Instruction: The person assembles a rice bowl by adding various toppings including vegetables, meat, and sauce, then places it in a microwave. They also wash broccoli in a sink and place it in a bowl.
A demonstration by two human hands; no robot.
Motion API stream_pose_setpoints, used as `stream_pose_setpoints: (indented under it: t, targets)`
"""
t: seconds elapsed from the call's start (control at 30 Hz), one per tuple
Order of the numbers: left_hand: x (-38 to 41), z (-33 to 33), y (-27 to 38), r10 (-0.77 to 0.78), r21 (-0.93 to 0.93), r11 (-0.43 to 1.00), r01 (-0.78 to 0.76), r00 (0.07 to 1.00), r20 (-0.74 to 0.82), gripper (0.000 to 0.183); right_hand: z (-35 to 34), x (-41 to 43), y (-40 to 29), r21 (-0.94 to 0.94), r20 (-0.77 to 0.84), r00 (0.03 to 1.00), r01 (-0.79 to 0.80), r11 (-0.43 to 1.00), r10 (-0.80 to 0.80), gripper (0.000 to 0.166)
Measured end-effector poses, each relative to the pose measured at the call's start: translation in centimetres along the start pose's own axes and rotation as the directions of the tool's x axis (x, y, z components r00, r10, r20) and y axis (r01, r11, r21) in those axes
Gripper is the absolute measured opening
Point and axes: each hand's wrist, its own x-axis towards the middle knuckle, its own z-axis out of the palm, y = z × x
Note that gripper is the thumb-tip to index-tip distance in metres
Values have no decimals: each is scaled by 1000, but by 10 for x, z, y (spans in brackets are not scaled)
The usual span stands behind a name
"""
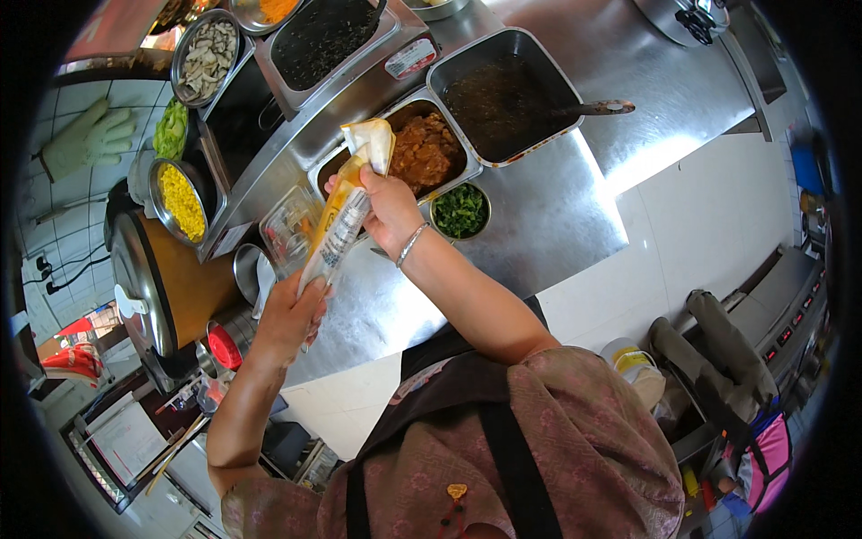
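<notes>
A long plastic packet (340,229), part yellow and part clear with printed writing, slants up over the counter. My left hand (296,313) holds its lower end. My right hand (387,202), with a silver bangle at the wrist, grips it near the top, where the packet's loose end (372,141) flares out. Behind the packet and partly hidden by it stands a rectangular metal pan (465,176) of brown cooked food in sauce (424,151). A round tin of chopped green herbs (461,210) is close to my right wrist. What is inside the packet I cannot tell.
A deep pan of dark liquid (495,91) has a ladle handle (603,108) over its rim. Clear plastic containers (289,226) lie left of the packet. Bowls of corn kernels (180,202) and sliced mushrooms (210,60) stand farther left, near a large lidded cooker (145,290).
</notes>
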Motion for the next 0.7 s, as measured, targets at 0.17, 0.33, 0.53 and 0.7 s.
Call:
stream_pose_setpoints:
  t: [0.17, 0.33, 0.53, 0.7]
  targets:
    - [-1, -4, 3, -13, 9, 1000, 13, 1000, -8, 24, -4, 13, -3, -16, -16, 999, 45, 999, -45, 35]
    - [-4, -7, 8, -38, 15, 999, 38, 999, 9, 24, -12, 25, -3, 39, -51, 996, 73, 997, -71, 26]
    - [-7, -13, 7, -56, 32, 998, 56, 998, 5, 25, -6, 19, -7, -127, -149, 980, 109, 986, -128, 30]
    - [-12, -12, 16, -48, 118, 992, 46, 999, 16, 26, -13, 11, -20, -206, -87, 982, 147, 967, -168, 32]
